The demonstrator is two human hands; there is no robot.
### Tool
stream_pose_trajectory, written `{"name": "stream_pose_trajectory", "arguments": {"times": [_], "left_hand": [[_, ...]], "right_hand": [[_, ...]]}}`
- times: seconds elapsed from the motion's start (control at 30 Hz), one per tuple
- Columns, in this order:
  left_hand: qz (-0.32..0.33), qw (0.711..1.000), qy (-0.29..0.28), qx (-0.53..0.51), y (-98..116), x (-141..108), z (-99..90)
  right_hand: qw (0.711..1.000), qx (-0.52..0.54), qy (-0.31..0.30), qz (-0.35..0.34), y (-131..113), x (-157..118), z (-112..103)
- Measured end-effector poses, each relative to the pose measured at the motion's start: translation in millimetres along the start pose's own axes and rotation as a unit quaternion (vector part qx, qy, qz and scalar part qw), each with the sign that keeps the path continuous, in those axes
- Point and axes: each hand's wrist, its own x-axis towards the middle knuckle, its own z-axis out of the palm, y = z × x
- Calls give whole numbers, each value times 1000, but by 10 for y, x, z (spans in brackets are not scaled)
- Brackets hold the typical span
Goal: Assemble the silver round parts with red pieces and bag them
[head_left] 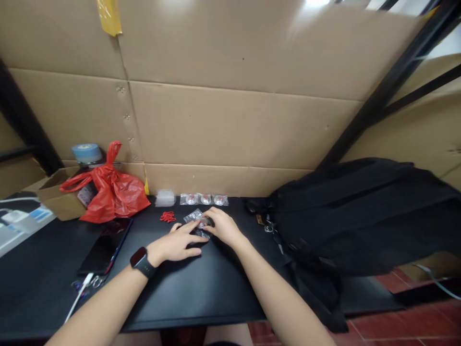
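My left hand [179, 243], with a dark watch [140, 259] on its wrist, lies on the black table with its fingers spread. Its fingertips touch clear plastic bags [193, 215]. My right hand [223, 225] curls thumb and fingers around a small round shiny disc [203, 223] lying on the bags. The disc's details are too small to make out. Just left of the bags is a little heap of red cords [167, 216]. Behind them sit a stack of clear plastic sleeves [165, 198] and a row of bagged round discs [205, 199].
A knotted red plastic bag [111, 192] and a cardboard box [59, 197] stand at the left. A phone [106, 246] with a white cable lies in front. On the right rests a large black backpack [360, 216]. A cardboard wall [230, 125] closes off the back.
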Motion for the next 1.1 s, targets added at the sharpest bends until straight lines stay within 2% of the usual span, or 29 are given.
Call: {"name": "stream_pose_trajectory", "arguments": {"times": [0.13, 0.23, 0.33, 0.43, 0.6, 0.8, 1.0, 1.1], "left_hand": [[-4, 1000, -4, 9, -17, 5, 9], [5, 1000, 9, 14, -48, -6, -14], [12, 998, 54, 11, -98, -21, -33], [-13, 993, 113, 21, -141, -23, -24], [-57, 983, 167, 54, -131, 17, 19], [-80, 969, 223, 66, -125, 105, 70], [-186, 935, 293, -70, -150, 162, 61], [-206, 930, 300, -51, -149, 167, 65]], "right_hand": [[997, -74, 25, 18, -62, 100, 129], [996, -88, 23, 20, -57, 135, 167], [999, -38, -11, -19, 8, 97, 126], [997, 4, -49, -53, 83, 24, 36], [993, 3, -88, -75, 142, -32, -38], [999, -7, -34, -31, 114, 1, 83], [997, 78, 27, 5, 119, 52, 163], [997, 62, 32, 31, 83, 54, 211]]}}
